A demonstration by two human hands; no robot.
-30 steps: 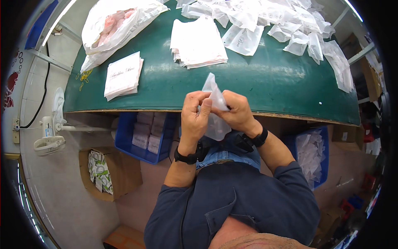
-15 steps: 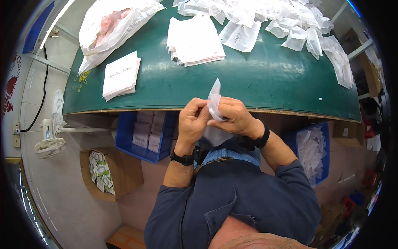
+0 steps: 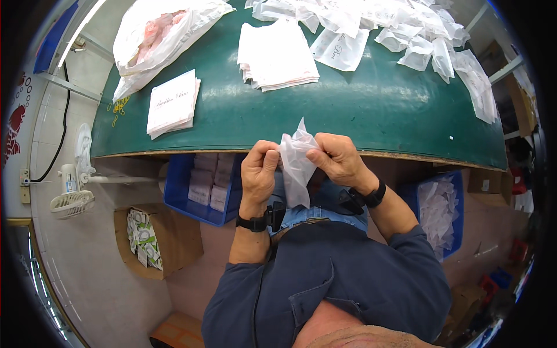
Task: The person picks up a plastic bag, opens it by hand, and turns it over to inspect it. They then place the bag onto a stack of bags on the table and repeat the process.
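Observation:
A frosted translucent plastic bag [image 3: 297, 165] hangs crumpled between my hands at the table's near edge. My left hand [image 3: 259, 168] pinches its left side between thumb and fingers. On the other side, my right hand [image 3: 342, 158] grips the bag's upper right edge, thumb in front. A pointed corner of it sticks up above my fingers. Whether anything is inside the bag cannot be made out. Beyond my hands, a stack of white printed sheets or flat packets [image 3: 275, 55] lies on the green table [image 3: 232, 119]; a smaller stack [image 3: 172, 103] lies to its left.
An open white sack with pink contents [image 3: 159, 37] lies far left. Many filled frosted bags [image 3: 406, 29] are heaped far right. Below the table stand a blue crate of packets [image 3: 200, 214], a blue bin of bags [image 3: 438, 217], a carton [image 3: 180, 246] and a fan [image 3: 71, 200].
My hands have moved apart, spreading the bag between them. The bag now hangs lower and wider, and its upright tip has dropped a little.

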